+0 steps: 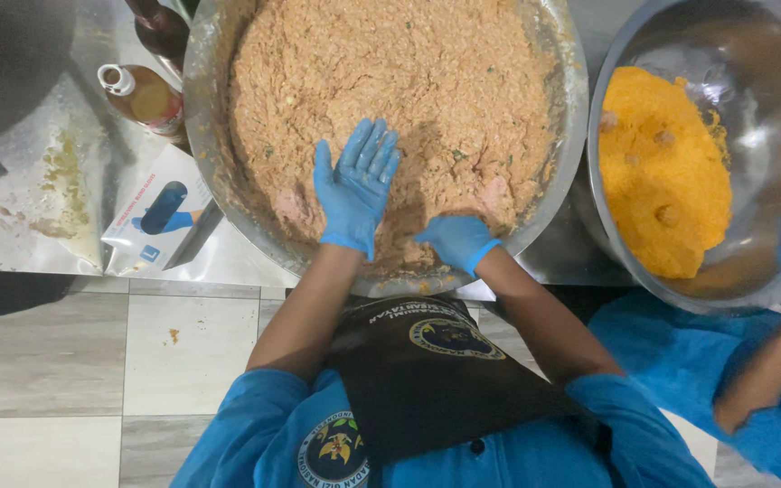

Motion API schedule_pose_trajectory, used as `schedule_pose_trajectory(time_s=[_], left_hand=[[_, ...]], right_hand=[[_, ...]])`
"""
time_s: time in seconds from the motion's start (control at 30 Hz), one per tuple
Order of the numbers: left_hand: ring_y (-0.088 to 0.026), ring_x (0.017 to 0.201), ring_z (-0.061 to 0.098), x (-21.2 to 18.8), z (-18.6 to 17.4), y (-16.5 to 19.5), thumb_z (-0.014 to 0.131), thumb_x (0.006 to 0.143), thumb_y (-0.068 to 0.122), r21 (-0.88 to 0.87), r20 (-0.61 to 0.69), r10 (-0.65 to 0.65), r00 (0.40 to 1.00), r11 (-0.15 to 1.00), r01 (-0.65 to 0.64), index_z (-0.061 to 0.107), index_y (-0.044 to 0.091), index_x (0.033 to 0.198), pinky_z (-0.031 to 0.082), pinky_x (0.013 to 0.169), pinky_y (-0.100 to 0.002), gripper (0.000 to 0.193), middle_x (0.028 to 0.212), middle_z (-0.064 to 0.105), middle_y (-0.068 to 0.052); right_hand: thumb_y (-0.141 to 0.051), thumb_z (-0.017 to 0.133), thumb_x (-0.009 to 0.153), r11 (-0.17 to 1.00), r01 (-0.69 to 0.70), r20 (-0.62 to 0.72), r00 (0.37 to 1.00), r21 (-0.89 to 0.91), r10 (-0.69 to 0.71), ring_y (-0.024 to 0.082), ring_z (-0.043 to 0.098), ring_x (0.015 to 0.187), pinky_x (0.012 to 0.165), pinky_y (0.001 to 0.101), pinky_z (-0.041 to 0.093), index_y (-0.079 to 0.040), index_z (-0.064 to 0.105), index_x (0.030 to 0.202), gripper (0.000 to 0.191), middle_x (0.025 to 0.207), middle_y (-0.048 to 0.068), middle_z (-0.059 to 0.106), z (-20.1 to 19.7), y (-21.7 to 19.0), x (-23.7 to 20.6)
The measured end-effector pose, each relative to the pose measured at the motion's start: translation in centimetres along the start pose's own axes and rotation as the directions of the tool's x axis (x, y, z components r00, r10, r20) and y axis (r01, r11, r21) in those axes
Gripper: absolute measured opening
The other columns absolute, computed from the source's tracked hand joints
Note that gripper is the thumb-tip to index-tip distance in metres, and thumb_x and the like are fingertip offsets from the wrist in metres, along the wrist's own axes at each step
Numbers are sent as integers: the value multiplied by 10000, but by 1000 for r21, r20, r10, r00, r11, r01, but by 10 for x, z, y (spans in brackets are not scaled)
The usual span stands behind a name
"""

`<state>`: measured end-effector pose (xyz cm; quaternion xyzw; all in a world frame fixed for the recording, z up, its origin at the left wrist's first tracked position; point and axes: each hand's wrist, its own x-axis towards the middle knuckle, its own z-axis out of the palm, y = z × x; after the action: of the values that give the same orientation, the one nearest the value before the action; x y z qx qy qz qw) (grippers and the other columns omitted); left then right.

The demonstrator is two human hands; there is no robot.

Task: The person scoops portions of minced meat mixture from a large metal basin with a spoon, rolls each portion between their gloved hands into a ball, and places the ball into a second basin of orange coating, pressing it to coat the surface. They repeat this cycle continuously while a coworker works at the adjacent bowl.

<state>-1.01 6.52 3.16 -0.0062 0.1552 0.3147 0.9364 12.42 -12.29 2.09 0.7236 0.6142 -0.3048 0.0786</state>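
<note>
A shiny stainless-steel worktop, smeared with yellowish stains at its left, carries everything. On it sits a wide round steel basin filled with brownish-orange minced mixture, and just to its right a second round steel bowl holding bright orange crumbs. Left of the basin lie a flat white-and-blue cardboard glove box and a clear plastic bottle of amber liquid with a white cap.

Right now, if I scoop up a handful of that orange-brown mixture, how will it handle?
Probably soft and sticky: the mixture smears the bowl rim. Likely mouldable, since it holds dents beside the left hand. The right hand digs in, so it seems yielding.
</note>
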Motion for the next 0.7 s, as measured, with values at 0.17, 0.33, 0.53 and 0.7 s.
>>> schedule_pose_trajectory(time_s=[0.17, 0.33, 0.53, 0.7], left_hand=[[-363, 1438, 493, -6, 0, 3, 501, 974, 619, 30, 0, 13, 1000, 999, -13, 481, -27, 1502, 425, 1187, -473, 834, 1561, 496, -204], [-367, 1436, 493, -1, -2, -1, 493, 981, 615, -13, 7, -2, 1000, 1000, 2, 479, -22, 1503, 428, 1188, -482, 824, 1557, 496, -208], [-380, 1432, 501, -1, 1, -2, 497, 980, 614, -19, -1, -8, 1000, 1000, 8, 483, -27, 1500, 437, 1187, -485, 826, 1556, 497, -218], [-372, 1431, 500, -3, -3, 5, 500, 977, 614, 7, -13, -9, 1000, 1000, 9, 493, -21, 1495, 440, 1172, -486, 819, 1557, 501, -203]], right_hand=[[-210, 575, 933, 999, 22, -83, 996, -26, -24, 359, 688, 997, 863, 503, 534, -291, 748, 1212, 338, 1110, 112, 730, -10, 25, -24], [-156, 570, 902, 999, -28, -216, 976, -37, 20, 340, 699, 1026, 890, 503, 528, -245, 767, 1187, 358, 1122, 114, 744, 2, 39, -6], [-210, 555, 938, 1000, 3, 3, 1000, -6, -3, 346, 670, 1022, 836, 506, 529, -344, 755, 1191, 349, 1126, 109, 709, 1, 4, -9], [-192, 578, 921, 992, 91, -142, 985, -87, -103, 322, 694, 1006, 826, 493, 552, -360, 769, 1146, 340, 1075, 36, 751, -27, 22, -39]])
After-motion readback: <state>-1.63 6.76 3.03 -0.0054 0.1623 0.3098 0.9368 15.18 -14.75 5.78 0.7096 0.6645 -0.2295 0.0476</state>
